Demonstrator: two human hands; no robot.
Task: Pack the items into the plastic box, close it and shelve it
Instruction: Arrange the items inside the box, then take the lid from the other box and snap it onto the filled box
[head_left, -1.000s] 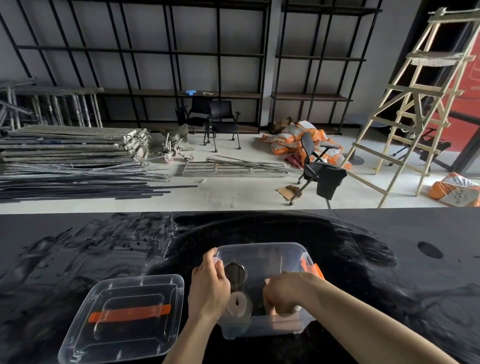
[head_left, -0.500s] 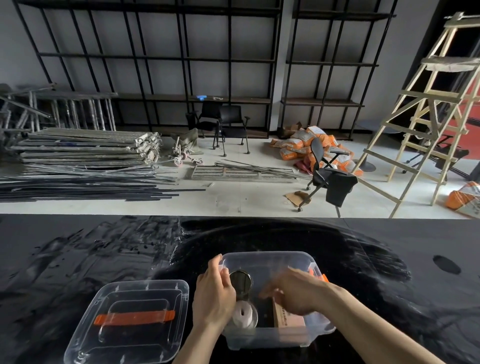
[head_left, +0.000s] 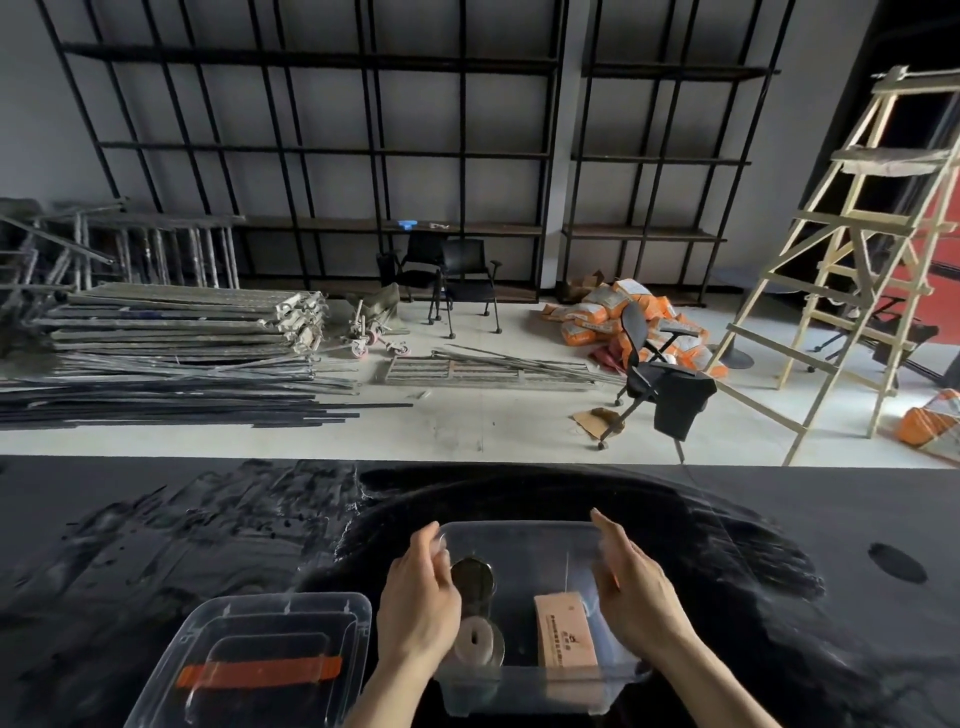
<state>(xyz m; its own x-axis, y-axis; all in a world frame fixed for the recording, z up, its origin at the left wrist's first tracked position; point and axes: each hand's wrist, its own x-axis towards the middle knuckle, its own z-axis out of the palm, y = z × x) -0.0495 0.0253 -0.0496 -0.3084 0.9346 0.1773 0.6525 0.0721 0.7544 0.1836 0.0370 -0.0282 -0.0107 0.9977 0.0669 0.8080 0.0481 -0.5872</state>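
Right hand (head_left: 631, 587) now withdrawn from inside the clear rectangular plastic box (head_left: 524, 691) on the black counter (head_left: 156, 561), grip apart and empty at the right rim; left hand (head_left: 418, 597) likewise open at the left rim, clamped on nothing. Packing apparently complete, closing next. Count: one box; three items inside, namely one dark round disc (head_left: 471, 579), one pale tape roll (head_left: 475, 642), one tan printed carton (head_left: 565, 631); one clear lid with orange strap (head_left: 260, 670) just left of the box.
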